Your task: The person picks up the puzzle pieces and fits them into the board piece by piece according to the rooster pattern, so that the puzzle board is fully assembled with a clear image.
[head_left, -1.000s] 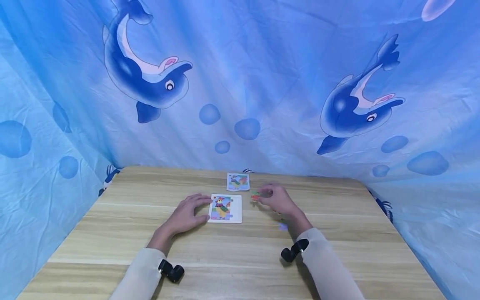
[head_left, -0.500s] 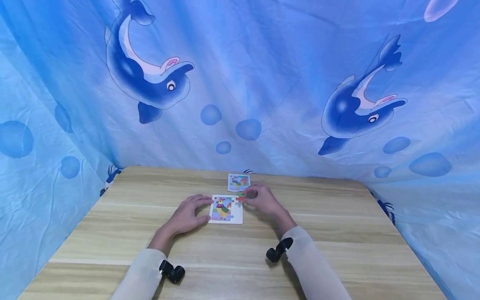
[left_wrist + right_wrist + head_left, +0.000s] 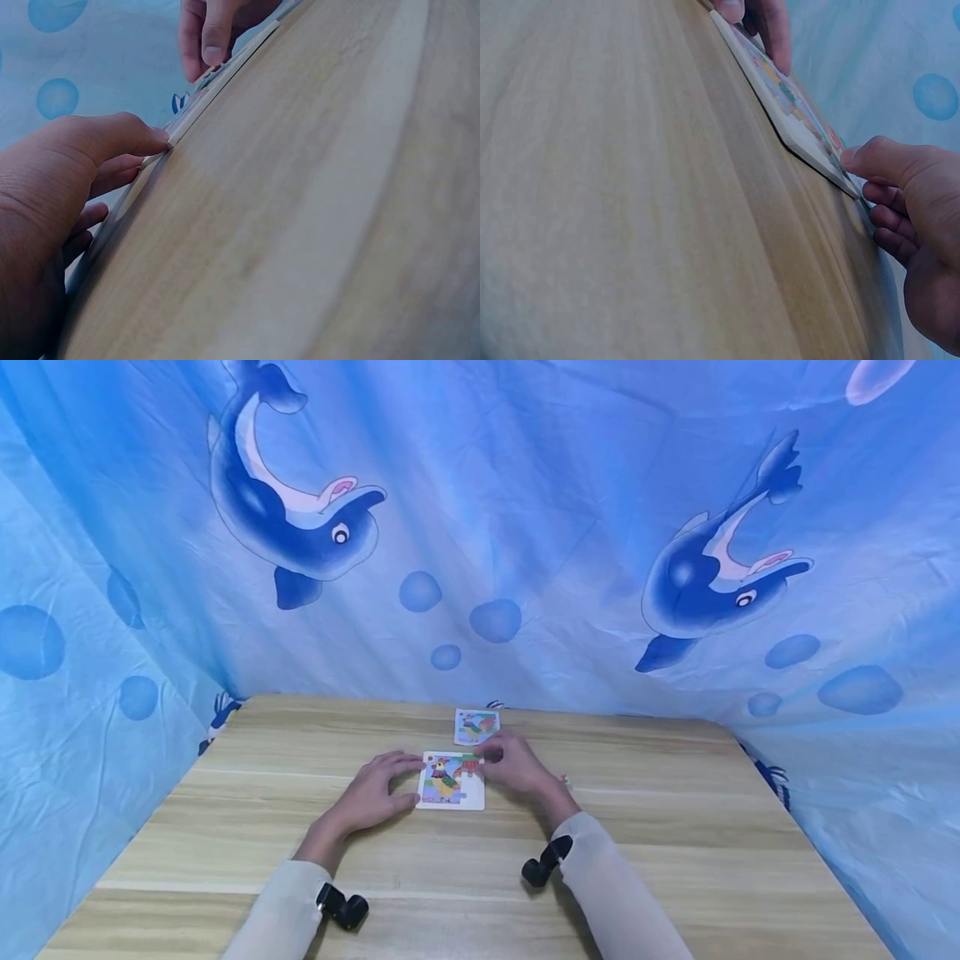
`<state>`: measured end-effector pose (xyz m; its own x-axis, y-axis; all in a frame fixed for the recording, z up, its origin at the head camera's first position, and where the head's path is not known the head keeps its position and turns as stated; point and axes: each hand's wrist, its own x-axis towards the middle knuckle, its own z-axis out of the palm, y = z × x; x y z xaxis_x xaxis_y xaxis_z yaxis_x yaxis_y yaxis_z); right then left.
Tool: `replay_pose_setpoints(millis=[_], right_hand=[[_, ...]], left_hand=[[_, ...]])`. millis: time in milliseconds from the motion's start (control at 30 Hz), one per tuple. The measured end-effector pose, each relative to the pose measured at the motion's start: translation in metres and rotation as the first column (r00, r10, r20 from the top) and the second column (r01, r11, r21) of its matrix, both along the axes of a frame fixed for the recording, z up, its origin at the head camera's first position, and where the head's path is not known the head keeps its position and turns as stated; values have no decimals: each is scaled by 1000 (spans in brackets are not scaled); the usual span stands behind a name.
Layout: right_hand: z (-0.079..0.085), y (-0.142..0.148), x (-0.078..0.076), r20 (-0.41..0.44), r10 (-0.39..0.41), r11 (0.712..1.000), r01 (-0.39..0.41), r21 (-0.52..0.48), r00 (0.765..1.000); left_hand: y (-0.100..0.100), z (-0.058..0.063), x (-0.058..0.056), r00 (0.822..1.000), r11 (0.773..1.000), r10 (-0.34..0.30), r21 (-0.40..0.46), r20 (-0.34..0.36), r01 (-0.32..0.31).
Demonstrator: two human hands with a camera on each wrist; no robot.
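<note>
A white jigsaw board (image 3: 474, 798) lies on the table, its left part filled with a colourful rooster picture. My left hand (image 3: 375, 791) holds the board's left side, the thumb near the lower corner and the fingers farther up. In the left wrist view that thumb (image 3: 142, 139) touches the board's edge. At the board's upper right, my right hand (image 3: 516, 766) pinches a red and green puzzle piece (image 3: 469, 763) against the board. The right wrist view has the right thumb (image 3: 855, 156) at the board's far corner; the fingertips are partly hidden.
A square card (image 3: 477, 727) with a matching rooster picture lies behind the board. One small loose piece (image 3: 566, 782) shows beside the right wrist, partly covered. A blue dolphin-print curtain (image 3: 555, 543) hangs behind the wooden table (image 3: 420, 885).
My right hand has carried the red and green piece left, from beside the board onto its upper right part. The left hand has stayed at the board's left side.
</note>
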<state>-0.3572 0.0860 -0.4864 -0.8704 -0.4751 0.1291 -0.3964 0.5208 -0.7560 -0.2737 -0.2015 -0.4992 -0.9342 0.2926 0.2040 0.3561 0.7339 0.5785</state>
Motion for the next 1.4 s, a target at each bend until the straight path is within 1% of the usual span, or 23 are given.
replay_pose_setpoints(millis=[167, 333, 967, 1033, 1133, 1200, 1300, 1367, 1400], right_hand=[[-4, 1, 0, 2, -17, 1000, 17, 19, 1000], [-6, 1, -2, -20, -16, 1000, 17, 26, 1000], [-2, -1, 4, -37, -30, 999, 30, 11, 999], [0, 1, 5, -18, -34, 999, 34, -2, 999], [7, 14, 9, 28, -42, 998, 43, -40, 999], [13, 30, 11, 36, -47, 997, 49, -57, 998], [20, 62, 15, 19, -54, 998, 54, -44, 998], [22, 84, 15, -7, -54, 998, 54, -17, 999], [23, 94, 15, 1, -58, 998, 58, -7, 998]], left_hand=[[1, -1, 0, 1000, 1000, -11, 1, -2, 11], [1, -2, 0, 1000, 1000, -14, 4, -7, 14], [4, 0, -1, 1000, 1000, -8, -1, 2, 8], [4, -1, -1, 1000, 1000, -4, -5, 0, 4], [3, -1, 0, 1000, 1000, 2, -4, -3, -2], [2, -2, 0, 1000, 1000, -3, -4, -6, 3], [2, -2, 0, 1000, 1000, -14, -3, -10, 14], [0, -2, 0, 1000, 1000, -9, -7, -16, 8], [-1, -3, 1, 1000, 1000, -4, -7, -16, 4]])
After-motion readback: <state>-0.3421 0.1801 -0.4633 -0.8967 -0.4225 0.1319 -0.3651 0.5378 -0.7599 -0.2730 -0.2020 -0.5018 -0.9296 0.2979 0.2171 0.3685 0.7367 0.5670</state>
